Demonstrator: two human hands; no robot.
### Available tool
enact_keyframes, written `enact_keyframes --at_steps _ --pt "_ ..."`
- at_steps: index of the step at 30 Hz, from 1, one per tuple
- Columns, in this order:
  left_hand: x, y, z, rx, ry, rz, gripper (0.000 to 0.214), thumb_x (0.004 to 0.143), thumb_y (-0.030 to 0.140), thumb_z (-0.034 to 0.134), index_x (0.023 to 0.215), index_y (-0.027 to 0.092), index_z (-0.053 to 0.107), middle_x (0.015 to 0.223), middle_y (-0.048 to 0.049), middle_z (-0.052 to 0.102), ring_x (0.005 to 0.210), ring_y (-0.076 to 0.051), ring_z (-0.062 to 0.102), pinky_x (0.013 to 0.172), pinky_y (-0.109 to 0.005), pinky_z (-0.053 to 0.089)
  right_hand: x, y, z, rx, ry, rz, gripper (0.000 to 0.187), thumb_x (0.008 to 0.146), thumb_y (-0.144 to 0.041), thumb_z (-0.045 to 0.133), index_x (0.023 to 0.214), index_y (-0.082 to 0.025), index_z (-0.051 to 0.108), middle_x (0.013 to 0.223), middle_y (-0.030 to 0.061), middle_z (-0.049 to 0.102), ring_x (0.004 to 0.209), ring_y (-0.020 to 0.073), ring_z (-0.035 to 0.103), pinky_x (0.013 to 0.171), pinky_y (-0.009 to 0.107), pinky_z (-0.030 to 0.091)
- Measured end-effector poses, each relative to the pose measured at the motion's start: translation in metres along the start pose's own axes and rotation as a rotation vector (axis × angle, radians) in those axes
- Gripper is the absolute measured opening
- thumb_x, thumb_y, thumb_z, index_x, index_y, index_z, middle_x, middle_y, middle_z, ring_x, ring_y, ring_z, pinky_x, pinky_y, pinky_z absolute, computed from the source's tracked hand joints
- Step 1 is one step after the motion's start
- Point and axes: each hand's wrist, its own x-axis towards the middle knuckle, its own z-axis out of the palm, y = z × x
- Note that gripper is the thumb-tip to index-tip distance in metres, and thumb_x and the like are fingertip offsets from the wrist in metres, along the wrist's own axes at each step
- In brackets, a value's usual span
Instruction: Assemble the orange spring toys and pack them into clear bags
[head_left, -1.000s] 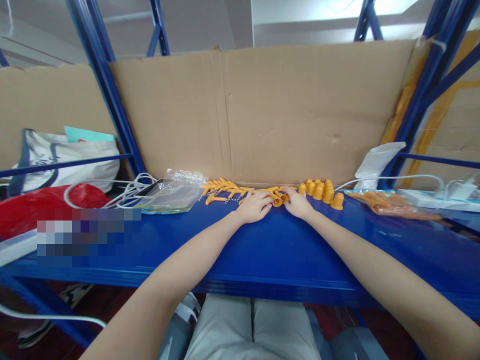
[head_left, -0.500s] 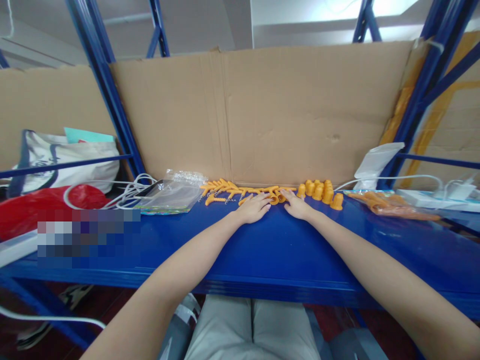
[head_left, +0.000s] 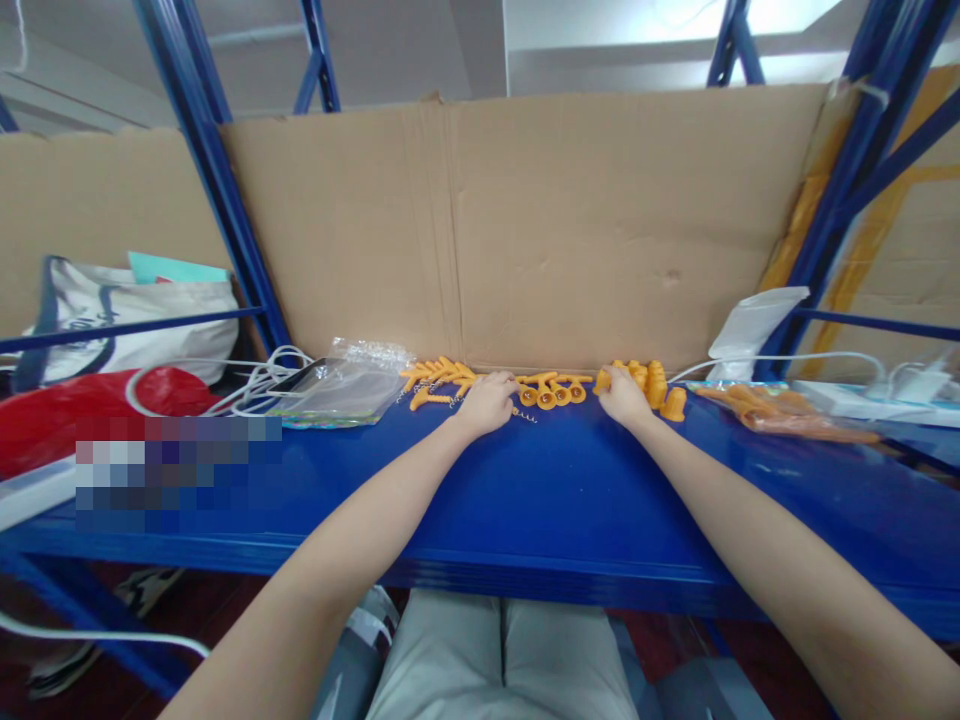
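Observation:
Yellow-orange corkscrews with T-shaped handles [head_left: 435, 372] lie in a group at the back left of the blue shelf. My left hand [head_left: 489, 402] is closed around a corkscrew whose metal spiral [head_left: 525, 416] sticks out to the right; its handle is mostly hidden by the fingers. Between my hands lies a row of handles joined with bell-shaped cups [head_left: 546, 398], open ends toward me. Over at the right, my right hand [head_left: 624, 398] has its fingers closed on a yellow-orange cup [head_left: 602, 380], partly covered. More cups [head_left: 657, 385] stand upright just beyond it.
Clear plastic bags [head_left: 341, 390] and white cables [head_left: 262, 385] lie to the left, with a red bag [head_left: 165, 395] further out. A bag of orange parts [head_left: 780, 410] and a white power strip [head_left: 847, 395] sit at the right. Cardboard [head_left: 562, 230] walls the back.
My hands have moved apart, uncovering the row of joined pieces. The left has gone left and closed on a corkscrew; the right has gone right and closed on a cup.

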Motion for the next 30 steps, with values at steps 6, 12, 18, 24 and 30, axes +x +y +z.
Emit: enact_keyframes --at_steps 6,12,18,24,30 --pt "-0.006 -0.023 -0.001 0.055 -0.142 -0.168 0.039 0.08 0.007 0.045 0.108 0.021 0.07 0.115 -0.0085 0.065 0.109 -0.022 0.059 0.096 -0.033 0.046 0.0 0.003 -0.011 -0.103 -0.071 0.089 0.048 0.085 -0.018 0.043 0.133 -0.015 0.049 0.143 0.0175 0.04 0.126 0.0323 0.044 0.1 0.044 0.039" --pt "-0.007 -0.031 0.002 -0.06 -0.286 -0.218 0.043 0.081 0.009 0.047 0.117 0.022 0.065 0.118 -0.0077 0.067 0.112 -0.021 0.06 0.095 -0.03 0.046 0.011 -0.003 -0.014 -0.243 -0.203 0.051 0.057 0.083 -0.019 0.046 0.14 -0.014 0.041 0.151 0.0168 0.031 0.136 0.0347 0.031 0.108 0.054 0.028" --pt "-0.006 -0.025 -0.001 -0.06 -0.262 -0.178 0.036 0.083 0.015 0.047 0.113 0.018 0.066 0.117 -0.0088 0.067 0.112 -0.022 0.06 0.096 -0.031 0.045 0.016 -0.007 -0.012 -0.319 -0.17 -0.018 0.045 0.08 -0.015 0.045 0.123 -0.015 0.057 0.128 0.0183 0.057 0.126 0.0363 0.045 0.104 0.064 0.025" --pt "-0.003 -0.02 -0.007 -0.121 -0.277 -0.032 0.027 0.079 0.018 0.052 0.101 0.018 0.068 0.105 -0.0052 0.07 0.097 -0.02 0.065 0.086 -0.027 0.048 0.009 -0.02 -0.022 -0.315 -0.211 0.008 0.038 0.084 -0.016 0.041 0.118 -0.012 0.058 0.117 0.0192 0.064 0.111 0.0304 0.059 0.088 0.043 0.047" --pt "-0.004 -0.012 -0.012 -0.186 -0.359 -0.047 0.041 0.076 0.018 0.053 0.116 0.02 0.062 0.112 -0.0036 0.068 0.099 -0.019 0.064 0.085 -0.024 0.048 0.0 -0.023 -0.02 -0.226 -0.261 0.002 0.038 0.078 -0.016 0.052 0.115 -0.011 0.058 0.104 0.0178 0.069 0.099 0.0299 0.065 0.079 0.036 0.05"
